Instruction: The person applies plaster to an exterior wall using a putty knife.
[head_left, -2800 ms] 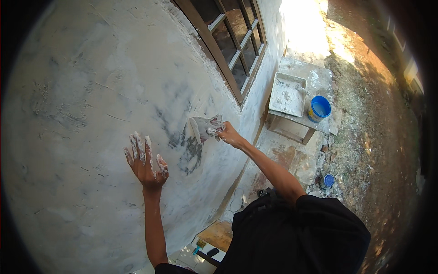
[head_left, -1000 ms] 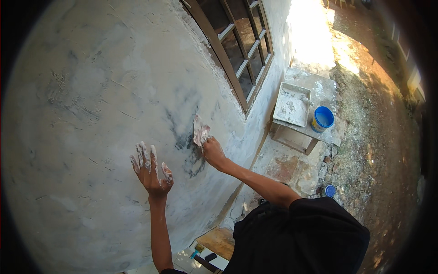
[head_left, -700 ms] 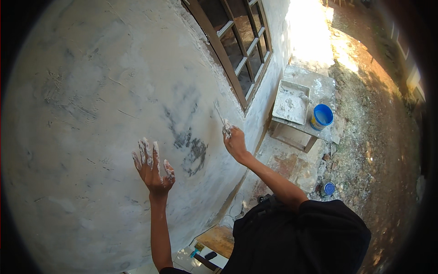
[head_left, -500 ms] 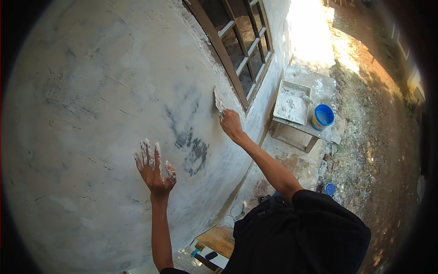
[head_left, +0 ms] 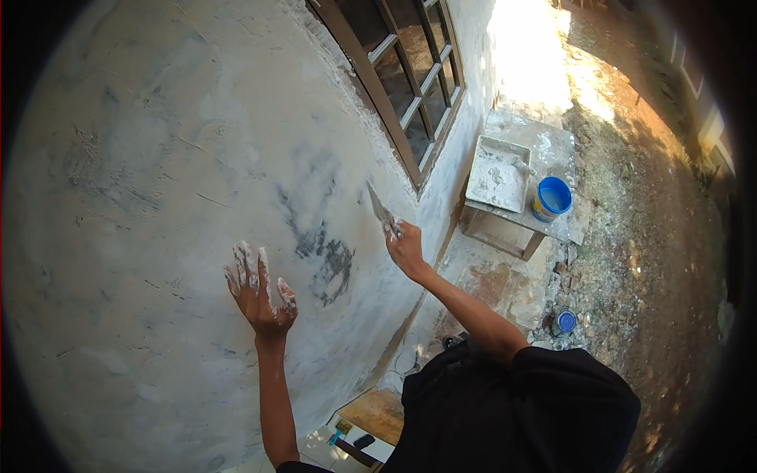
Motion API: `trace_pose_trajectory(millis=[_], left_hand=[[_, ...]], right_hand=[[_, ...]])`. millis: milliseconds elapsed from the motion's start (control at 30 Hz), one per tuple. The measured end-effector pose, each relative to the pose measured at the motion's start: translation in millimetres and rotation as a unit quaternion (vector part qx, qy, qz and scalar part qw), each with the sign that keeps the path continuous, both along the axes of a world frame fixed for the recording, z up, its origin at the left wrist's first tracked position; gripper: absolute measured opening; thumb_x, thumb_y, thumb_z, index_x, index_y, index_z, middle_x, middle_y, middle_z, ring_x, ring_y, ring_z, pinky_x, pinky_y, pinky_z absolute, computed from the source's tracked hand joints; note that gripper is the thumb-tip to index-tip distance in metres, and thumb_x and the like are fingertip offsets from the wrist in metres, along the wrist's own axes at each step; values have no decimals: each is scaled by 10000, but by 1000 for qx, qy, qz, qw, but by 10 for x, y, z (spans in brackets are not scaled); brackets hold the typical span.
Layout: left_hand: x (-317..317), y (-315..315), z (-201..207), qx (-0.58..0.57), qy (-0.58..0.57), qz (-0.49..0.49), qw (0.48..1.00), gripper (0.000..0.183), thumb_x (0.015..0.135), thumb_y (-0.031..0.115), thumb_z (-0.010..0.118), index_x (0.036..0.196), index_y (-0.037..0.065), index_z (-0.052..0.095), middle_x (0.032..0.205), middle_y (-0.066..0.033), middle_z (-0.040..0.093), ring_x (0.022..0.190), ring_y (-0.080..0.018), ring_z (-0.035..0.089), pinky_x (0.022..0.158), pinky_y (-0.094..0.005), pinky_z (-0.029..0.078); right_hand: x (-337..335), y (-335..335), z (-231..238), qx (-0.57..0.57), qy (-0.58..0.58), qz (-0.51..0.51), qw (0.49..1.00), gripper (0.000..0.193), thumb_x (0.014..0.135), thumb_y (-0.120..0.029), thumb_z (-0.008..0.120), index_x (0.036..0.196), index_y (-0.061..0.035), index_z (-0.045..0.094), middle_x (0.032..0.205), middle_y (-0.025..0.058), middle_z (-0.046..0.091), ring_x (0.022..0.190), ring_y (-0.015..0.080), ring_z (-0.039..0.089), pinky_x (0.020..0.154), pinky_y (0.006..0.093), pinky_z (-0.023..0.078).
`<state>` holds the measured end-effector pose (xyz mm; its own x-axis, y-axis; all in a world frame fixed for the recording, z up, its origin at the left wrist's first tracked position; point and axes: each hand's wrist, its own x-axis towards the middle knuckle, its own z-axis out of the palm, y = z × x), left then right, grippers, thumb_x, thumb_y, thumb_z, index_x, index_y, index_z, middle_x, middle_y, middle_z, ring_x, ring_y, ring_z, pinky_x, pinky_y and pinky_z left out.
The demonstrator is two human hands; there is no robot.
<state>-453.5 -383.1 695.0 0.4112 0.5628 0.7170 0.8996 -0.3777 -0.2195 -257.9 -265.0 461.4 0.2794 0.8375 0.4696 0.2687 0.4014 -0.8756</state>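
Note:
My right hand (head_left: 405, 248) grips a putty knife (head_left: 380, 206) whose thin blade lies against the pale wall (head_left: 197, 299), just below and left of the window's lower corner. White paste coats the blade's base and some of my fingers. Further left, my left hand (head_left: 265, 298) is open, its fingers spread and pointing up, caked in white paste. It is at the wall, but whether the palm touches the surface I cannot tell. Between the two hands, a dark grey patch (head_left: 335, 268) shows on the wall.
A brown window frame (head_left: 386, 118) with panes borders the wall. To the right, a low table (head_left: 552, 142) carries a paste-smeared tray (head_left: 498, 177) and a blue bucket (head_left: 553, 199). A small blue-topped can (head_left: 564, 322) stands on the ground. A wooden board (head_left: 374, 414) is below.
My right hand has moved down the wall with the putty knife, and the blade now carries less visible white paste. My left hand stays spread in nearly the same spot.

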Motion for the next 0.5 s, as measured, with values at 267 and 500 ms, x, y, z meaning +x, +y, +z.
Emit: trace_pose_trajectory(millis=[267,500], left_hand=[[-35,-69,-15,-9,-1,10,1000,499,805,136,482,1264,-53,525,1359,-251,457,1304,-403,393,1091,-569,188],[-52,-41,-38,-6,1,24,1000,501,808,111,484,1281,-53,508,1360,-258,453,1300,-400,399,1088,-562,201]], right_hand=[[-257,385,450,4,-28,2,1000,131,757,-49,611,676,45,567,665,229,560,599,416,555,533,433,433],[-923,-790,264,75,-39,172,982,109,663,27,596,766,11,564,719,182,570,665,391,572,576,448,456]])
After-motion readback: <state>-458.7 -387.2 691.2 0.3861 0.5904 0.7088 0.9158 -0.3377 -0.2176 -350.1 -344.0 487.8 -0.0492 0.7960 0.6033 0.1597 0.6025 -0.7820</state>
